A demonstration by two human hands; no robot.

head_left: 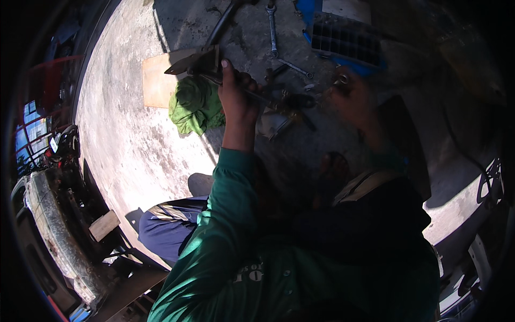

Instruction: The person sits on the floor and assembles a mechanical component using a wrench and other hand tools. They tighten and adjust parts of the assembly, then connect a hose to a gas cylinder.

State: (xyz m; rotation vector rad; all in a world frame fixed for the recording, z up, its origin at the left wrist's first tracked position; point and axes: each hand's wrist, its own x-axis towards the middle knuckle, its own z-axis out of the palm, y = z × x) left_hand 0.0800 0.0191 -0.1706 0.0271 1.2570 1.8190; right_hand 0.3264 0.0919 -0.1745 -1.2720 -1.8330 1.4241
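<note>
My left hand [240, 102] is closed round a dark metal part [196, 61] with a flat, pointed end that sticks out to the left past my thumb. A rod-like piece runs from this hand toward the right, but its far end is lost in shadow. In the shade on the right, my right hand [351, 99] has its fingers closed at a small shiny ring-shaped metal piece [341, 79]. Whether that ring belongs to a longer tool is too dark to tell. Just left of my left wrist, a green cloth [196, 104] lies crumpled on the floor.
Two spanners [272, 32] [295, 69] lie on the concrete floor ahead. A blue case with a black compartment tray [346, 40] stands at the far right. Behind the cloth is a tan board [155, 80]. A dark bar [222, 24] lies beyond my left hand. Vehicle parts [59, 231] line the left.
</note>
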